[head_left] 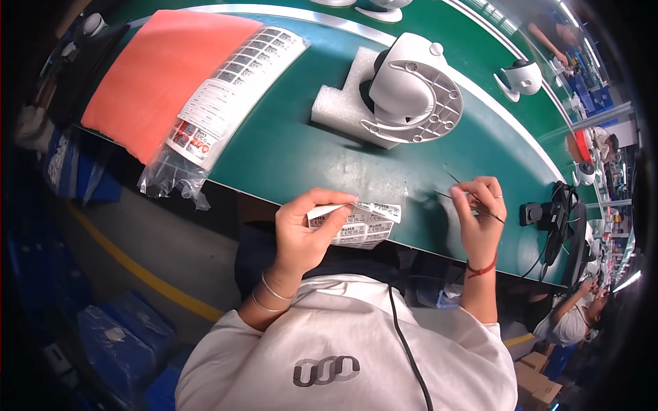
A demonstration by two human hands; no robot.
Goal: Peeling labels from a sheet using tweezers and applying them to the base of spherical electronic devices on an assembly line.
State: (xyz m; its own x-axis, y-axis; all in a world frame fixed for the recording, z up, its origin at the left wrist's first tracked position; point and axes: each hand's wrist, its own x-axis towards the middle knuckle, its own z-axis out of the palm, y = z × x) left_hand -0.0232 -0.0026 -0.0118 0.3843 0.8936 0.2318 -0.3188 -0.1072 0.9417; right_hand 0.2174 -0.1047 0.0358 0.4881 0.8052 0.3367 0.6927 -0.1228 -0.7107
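Observation:
My left hand pinches a sheet of printed labels between thumb and fingers, just over the near edge of the green work table. The sheet is bent, with its upper strip folded toward me. My right hand is closed on thin dark tweezers, whose tips point up and left, apart from the labels. Beyond both hands, a white camera-like device lies tilted on a white foam block. Its round ribbed base faces up and to the right.
At the left lie an orange foam sheet and a plastic bag of label sheets. Another white device stands on the far green belt. Black cables and a small black device sit at the right. Other people work at right.

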